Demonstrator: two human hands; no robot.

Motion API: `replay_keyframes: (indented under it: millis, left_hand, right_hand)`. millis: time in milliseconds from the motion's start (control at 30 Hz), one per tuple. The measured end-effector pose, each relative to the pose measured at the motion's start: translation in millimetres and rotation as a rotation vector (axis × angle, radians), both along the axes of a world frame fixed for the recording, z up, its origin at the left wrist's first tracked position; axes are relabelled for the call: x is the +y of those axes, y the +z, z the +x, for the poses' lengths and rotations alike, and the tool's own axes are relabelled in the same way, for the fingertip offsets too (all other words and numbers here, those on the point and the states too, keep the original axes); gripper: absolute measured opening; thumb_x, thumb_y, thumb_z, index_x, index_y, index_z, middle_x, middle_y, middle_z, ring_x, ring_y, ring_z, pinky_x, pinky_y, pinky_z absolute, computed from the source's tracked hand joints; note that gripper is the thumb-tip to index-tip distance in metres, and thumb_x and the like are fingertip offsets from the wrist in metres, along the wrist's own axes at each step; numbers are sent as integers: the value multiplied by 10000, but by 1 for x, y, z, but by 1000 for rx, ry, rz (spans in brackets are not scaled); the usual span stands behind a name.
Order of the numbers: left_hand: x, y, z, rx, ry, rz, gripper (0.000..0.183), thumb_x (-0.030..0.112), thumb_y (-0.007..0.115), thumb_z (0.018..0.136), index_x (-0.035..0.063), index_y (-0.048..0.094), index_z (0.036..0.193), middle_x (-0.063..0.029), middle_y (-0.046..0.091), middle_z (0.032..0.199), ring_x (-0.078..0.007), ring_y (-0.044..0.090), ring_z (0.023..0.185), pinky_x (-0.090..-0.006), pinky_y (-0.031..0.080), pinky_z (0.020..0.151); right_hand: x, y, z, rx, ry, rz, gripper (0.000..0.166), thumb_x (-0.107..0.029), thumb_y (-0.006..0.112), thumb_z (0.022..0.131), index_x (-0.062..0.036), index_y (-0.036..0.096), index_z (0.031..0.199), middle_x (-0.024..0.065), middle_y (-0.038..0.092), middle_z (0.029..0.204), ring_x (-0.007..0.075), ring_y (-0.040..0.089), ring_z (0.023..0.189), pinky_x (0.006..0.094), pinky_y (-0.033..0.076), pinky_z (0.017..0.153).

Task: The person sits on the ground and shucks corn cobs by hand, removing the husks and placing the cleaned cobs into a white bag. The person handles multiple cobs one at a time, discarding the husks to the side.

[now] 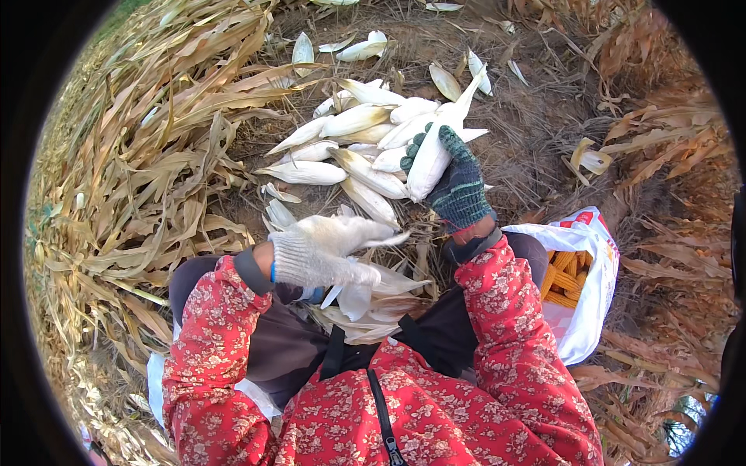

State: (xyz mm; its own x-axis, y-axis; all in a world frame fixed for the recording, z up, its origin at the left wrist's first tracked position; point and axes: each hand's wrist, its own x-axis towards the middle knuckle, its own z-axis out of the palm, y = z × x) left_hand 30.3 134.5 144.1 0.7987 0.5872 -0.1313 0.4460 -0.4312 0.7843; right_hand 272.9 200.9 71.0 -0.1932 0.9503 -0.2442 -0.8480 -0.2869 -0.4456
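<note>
My right hand (461,185), in a dark green knitted glove, grips an ear of corn in its pale husk (430,160), the pointed end aimed up and away from me. My left hand (317,251) wears a white knitted glove, its fingers apart above loose husk leaves (356,298); its palm side is hidden, and no ear shows in it. Just beyond both hands, a pile of unhusked corn ears (361,120) lies on the ground. Torn husks (373,323) lie between my bent legs.
Right of my knee stands a white plastic sack (595,314) holding several husked yellow corn cobs (564,279). Dry corn stalks and leaves (186,157) are heaped at the left, more (670,274) at the right. Stray husks (362,49) dot the soil (524,128) farther off.
</note>
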Motion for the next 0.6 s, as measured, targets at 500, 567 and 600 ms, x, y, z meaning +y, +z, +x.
replay_keyframes:
  millis: [500, 567, 600]
  left_hand:
    - [52, -2, 5, -316, 644, -271, 421, 126, 611, 914, -44, 524, 1289, -96, 624, 1164, -160, 596, 1052, -285, 461, 940]
    - [52, -10, 2, -412, 656, -328, 411, 91, 596, 903, -61, 526, 1278, -92, 625, 1165, -158, 598, 1036, -287, 466, 934]
    - [51, -11, -2, -444, 663, -361, 414, 88, 596, 901, -62, 526, 1280, -93, 628, 1162, -161, 602, 1027, -289, 472, 926]
  right_hand:
    - [-39, 21, -57, -1449, 184, 514, 743, -461, 836, 688, 6, 571, 1202, 179, 668, 1052, 292, 656, 972, 394, 514, 858]
    - [-40, 21, -57, -1451, 261, 504, 769, -479, 834, 681, 9, 567, 1213, 183, 667, 1060, 293, 655, 983, 395, 514, 862]
    - [-39, 22, -56, -1420, 326, 474, 813, -505, 832, 669, 12, 557, 1234, 188, 668, 1058, 298, 657, 982, 397, 514, 865]
